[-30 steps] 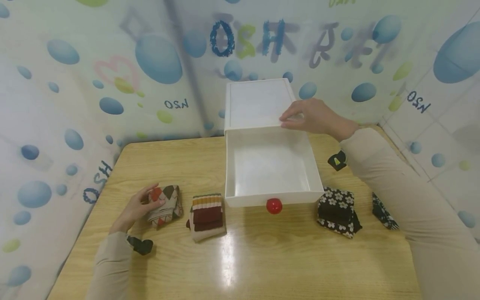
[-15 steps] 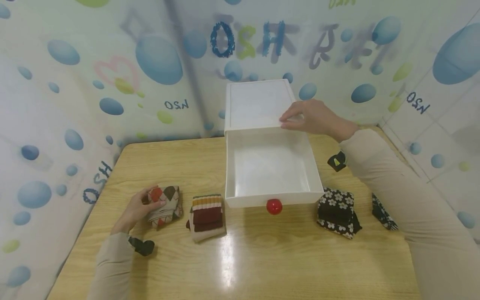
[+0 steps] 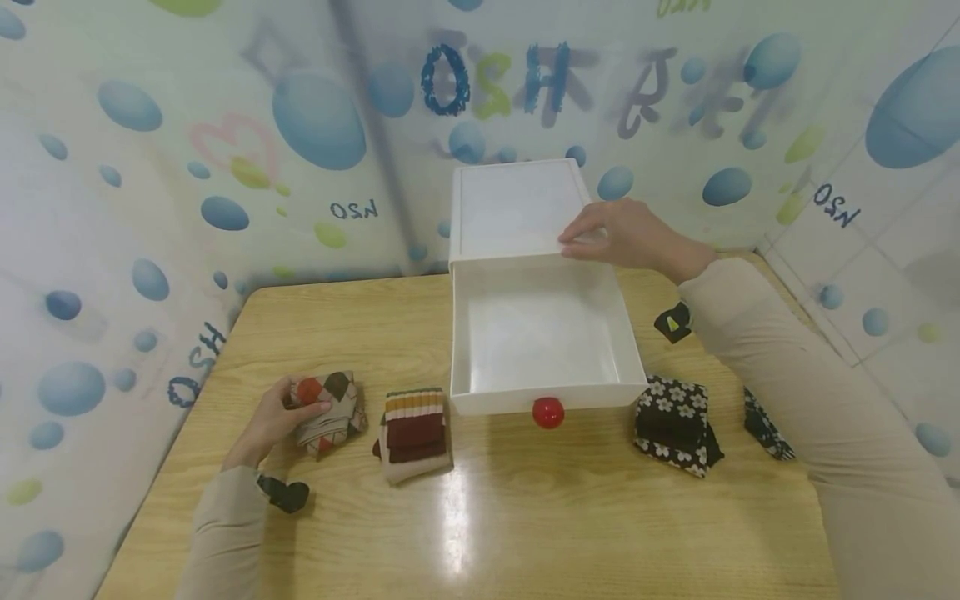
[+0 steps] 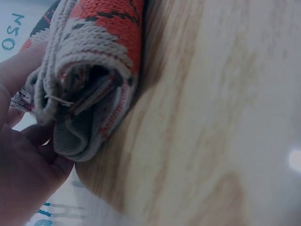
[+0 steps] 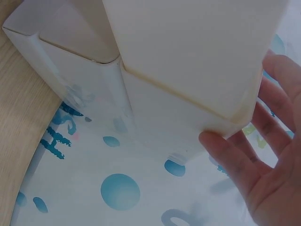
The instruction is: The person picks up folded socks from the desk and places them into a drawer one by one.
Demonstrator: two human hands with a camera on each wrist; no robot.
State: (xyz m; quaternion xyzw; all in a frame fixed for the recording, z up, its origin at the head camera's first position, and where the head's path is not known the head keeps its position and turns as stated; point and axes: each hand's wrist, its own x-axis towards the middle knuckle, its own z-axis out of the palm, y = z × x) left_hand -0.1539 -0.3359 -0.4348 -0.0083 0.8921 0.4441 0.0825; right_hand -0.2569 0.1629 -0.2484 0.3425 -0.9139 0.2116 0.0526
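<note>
At the table's left, my left hand (image 3: 267, 422) grips a folded pair of argyle socks (image 3: 337, 417) in beige, red and dark green. The left wrist view has the thumb over the folded layers of the socks (image 4: 101, 52) and the fingers at their side. A white drawer box (image 3: 517, 204) stands at the back, its drawer (image 3: 551, 398) pulled out, with bare insides and a red knob (image 3: 548, 412) in front. My right hand (image 3: 637, 237) holds the box's upper right edge. In the right wrist view its thumb and fingers lie either side of the box's corner (image 5: 225, 120).
Striped maroon folded socks (image 3: 415, 429) lie between the left hand and the drawer. Black floral folded socks (image 3: 671, 425) sit right of the drawer. Another dark patterned item (image 3: 767, 423) is partly covered by the right sleeve. A patterned wall (image 3: 300, 192) rises behind the wooden table (image 3: 562, 533).
My left fingers have closed in slightly around the argyle socks, which have shifted very little. The right hand and the drawer box stay where they were.
</note>
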